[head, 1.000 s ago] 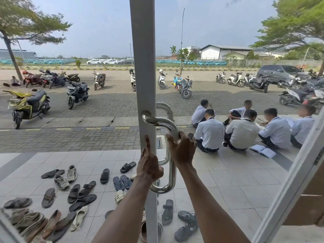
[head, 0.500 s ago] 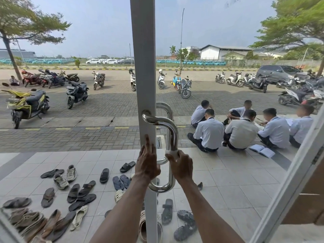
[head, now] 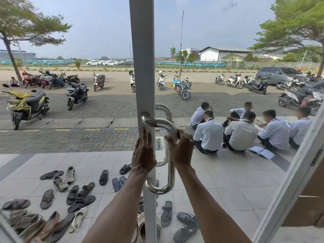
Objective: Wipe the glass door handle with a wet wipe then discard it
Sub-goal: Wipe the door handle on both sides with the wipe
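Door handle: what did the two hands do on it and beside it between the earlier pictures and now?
The right hand slid down the door handle, then came back up; it now grips the upper bend. The left hand moved slightly up the door frame, fingers flat on it. Nothing was let go. The shoes and the seated people stayed as they were.

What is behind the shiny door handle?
A second handle on the outside, then floor tiles and sandals. The right hand grips the near handle at its top bend, hiding whatever is behind there.
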`<state>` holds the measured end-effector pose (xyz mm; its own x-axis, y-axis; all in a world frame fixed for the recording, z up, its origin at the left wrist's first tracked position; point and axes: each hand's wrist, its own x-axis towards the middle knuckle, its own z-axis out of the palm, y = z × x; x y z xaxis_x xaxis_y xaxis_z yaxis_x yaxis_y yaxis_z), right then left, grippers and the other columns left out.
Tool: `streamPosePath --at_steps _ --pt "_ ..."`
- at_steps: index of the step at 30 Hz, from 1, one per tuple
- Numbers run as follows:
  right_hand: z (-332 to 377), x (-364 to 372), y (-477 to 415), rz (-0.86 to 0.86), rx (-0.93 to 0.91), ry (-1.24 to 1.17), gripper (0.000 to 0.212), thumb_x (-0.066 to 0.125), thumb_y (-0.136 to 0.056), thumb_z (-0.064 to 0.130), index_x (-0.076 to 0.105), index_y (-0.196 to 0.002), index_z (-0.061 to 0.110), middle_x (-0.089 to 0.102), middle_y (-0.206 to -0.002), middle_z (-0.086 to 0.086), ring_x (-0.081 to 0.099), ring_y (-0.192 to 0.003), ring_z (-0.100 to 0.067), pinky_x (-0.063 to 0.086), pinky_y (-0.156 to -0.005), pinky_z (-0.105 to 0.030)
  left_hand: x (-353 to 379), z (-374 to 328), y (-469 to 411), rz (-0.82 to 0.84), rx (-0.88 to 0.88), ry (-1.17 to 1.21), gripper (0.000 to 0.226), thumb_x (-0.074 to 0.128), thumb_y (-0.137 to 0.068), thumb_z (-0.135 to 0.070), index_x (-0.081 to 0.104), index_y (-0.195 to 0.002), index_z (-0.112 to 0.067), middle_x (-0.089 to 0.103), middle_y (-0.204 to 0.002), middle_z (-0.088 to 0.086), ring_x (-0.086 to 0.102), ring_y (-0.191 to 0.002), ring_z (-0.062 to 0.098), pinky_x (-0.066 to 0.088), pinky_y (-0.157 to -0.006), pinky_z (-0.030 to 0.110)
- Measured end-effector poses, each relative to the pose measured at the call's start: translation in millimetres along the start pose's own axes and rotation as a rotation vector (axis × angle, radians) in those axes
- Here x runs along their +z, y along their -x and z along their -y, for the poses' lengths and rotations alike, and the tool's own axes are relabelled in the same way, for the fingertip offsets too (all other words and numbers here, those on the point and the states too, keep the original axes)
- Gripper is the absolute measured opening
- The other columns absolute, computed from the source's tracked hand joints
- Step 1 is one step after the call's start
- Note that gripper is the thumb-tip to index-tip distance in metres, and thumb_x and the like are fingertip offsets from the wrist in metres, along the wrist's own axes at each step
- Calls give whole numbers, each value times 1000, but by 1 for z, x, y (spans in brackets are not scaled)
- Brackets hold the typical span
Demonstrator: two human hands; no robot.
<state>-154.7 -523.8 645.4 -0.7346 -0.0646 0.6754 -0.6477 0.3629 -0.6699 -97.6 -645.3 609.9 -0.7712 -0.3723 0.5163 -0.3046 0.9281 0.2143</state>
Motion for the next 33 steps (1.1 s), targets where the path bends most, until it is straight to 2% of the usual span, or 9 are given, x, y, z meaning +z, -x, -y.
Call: streamPosePath --at_steps 2,5,7,12,14,18,23,28,33 --pt "-12 6 18 -4 37 -22 39 77 -78 33 69 -100 2 72 -87 -15 67 -79 -32 48 -77 -28 3 2 1 6 -8 2 85 57 -81 -5 12 -153 -2 -11 -161 15 19 -147 32 23 -120 35" --pt "-35 18 52 41 118 -62 28 76 -81 25 70 -92 1 72 -79 -14 68 -71 -30 53 -86 -49 7 3 -1 5 -21 0 87 61 -80 -7 14 -153 -3 -10 -161 14 19 -147 32 22 -120 33" --pt "-49 24 72 90 181 -53 21 76 -81 21 69 -86 2 71 -75 -11 67 -67 -31 53 -85 -51 9 2 -3 0 -22 -10 88 61 -78 -8 15 -152 -2 -11 -161 16 19 -147 32 19 -121 33" --pt "-54 22 72 180 250 -5 20 73 -80 25 68 -79 7 71 -75 -10 67 -72 -32 52 -73 -36 8 2 -2 9 -24 -23 89 62 -77 -8 14 -152 -1 -12 -160 18 17 -147 32 15 -121 31" --pt "-46 19 58 146 204 -27 20 73 -80 27 68 -79 8 70 -73 -8 65 -67 -26 50 -74 -36 8 1 -1 11 -24 -16 90 63 -77 -8 14 -152 -1 -12 -160 17 17 -147 32 18 -121 33" --pt "-29 12 22 79 87 -25 31 75 -80 36 70 -96 10 72 -87 -7 65 -80 -26 44 -72 -28 7 -3 0 3 -50 18 91 63 -72 -4 17 -151 0 -5 -161 18 21 -146 34 21 -117 32" --pt "-37 11 29 63 21 -47 29 77 -78 36 70 -90 11 72 -81 -4 66 -72 -23 47 -71 -26 11 -1 1 -5 -52 -3 91 63 -71 -3 19 -150 1 -4 -160 19 19 -146 34 15 -117 30" --pt "-89 36 92 235 238 51 15 77 -78 22 70 -82 10 72 -77 -11 66 -77 -34 50 -72 -36 13 1 0 9 -57 -32 95 65 -69 -6 19 -151 0 -8 -161 18 18 -147 32 10 -116 28" --pt "-114 43 111 411 329 164 16 72 -81 26 72 -88 11 73 -85 -9 67 -86 -27 51 -68 -33 14 1 0 12 -52 -43 95 62 -71 -7 12 -152 -1 -17 -159 17 9 -149 30 1 -117 28"
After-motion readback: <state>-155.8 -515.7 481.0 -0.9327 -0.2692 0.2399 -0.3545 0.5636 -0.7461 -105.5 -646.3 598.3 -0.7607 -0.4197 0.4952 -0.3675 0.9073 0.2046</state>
